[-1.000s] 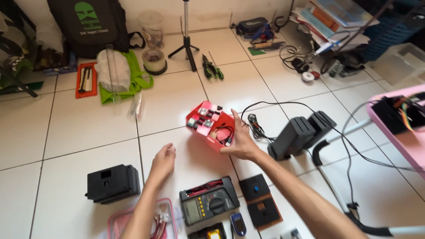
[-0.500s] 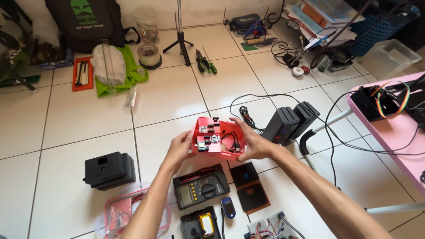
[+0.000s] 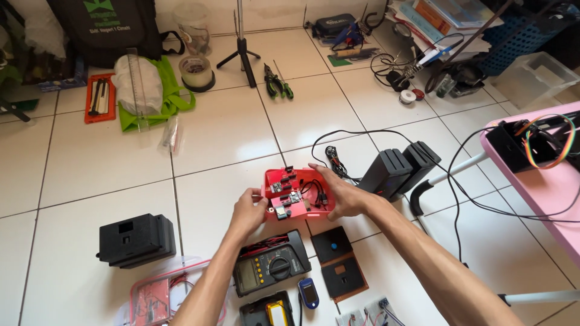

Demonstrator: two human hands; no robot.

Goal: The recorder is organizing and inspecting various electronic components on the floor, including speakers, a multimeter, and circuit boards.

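Red tray (image 3: pixel 297 194) of small circuit boards and black wires sits between my two hands, low over the white tiled floor (image 3: pixel 229 139). My left hand (image 3: pixel 249 211) has its grip clamped on the tray's near left corner, thumb on the rim. My right hand (image 3: pixel 340 194) closes its grip on the right wall, fingers (image 3: pixel 318 171) curled over the far edge. Just below my hands lies a black multimeter (image 3: pixel 270 269) with red and black leads. Beside it, nearer my right wrist, lie two flat black squares (image 3: pixel 337 262). Just beyond my right hand stand two dark upright boxes (image 3: pixel 399 169) with a coil of black cable (image 3: pixel 336 163) in front. Well off to the left of my left arm sits a black plastic housing (image 3: pixel 136 239).
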